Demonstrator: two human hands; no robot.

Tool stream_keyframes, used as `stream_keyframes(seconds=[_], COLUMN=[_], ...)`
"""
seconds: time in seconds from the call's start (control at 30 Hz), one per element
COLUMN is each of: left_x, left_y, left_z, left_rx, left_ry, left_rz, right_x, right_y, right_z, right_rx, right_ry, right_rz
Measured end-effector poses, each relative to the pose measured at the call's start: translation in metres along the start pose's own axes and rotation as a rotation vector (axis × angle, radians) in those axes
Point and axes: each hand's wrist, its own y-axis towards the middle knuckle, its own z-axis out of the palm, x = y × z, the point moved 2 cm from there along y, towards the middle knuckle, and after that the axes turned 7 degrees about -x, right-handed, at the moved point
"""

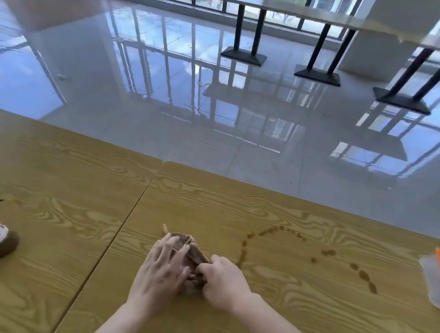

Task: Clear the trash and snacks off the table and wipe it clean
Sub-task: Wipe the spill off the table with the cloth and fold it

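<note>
Both hands are holding a brown cloth (186, 254) on the table (262, 207): the left hand (159, 270) is lying flat on it with spread fingers, and the right hand (223, 282) is pinching its edge, apparently folding it. The wiping step seems to be starting. Next, the cloth is needing to go right, onto the brown spill (243, 252) just beside it.
</note>
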Motion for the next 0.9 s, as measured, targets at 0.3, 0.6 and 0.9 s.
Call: stream_keyframes(seconds=[0.3, 0.6, 0.9], left_x=[-0.106, -0.221, -0.232], left_y=[-0.085, -0.126, -0.131], left_z=[0.048, 0.088, 0.103], left_rx=[0.183, 0.194, 0.184], left_ry=[-0.022, -0.044, 0.038], left_rz=[0.276, 0.310, 0.307], right_x=[-0.062, -0.114, -0.129], right_y=[-0.165, -0.271, -0.279], right_z=[0.018, 0.023, 0.061], right_rx=[-0.148, -0.363, -0.274], right_ry=[-0.074, -0.029, -0.087], right_rz=[0.123, 0.377, 0.194])
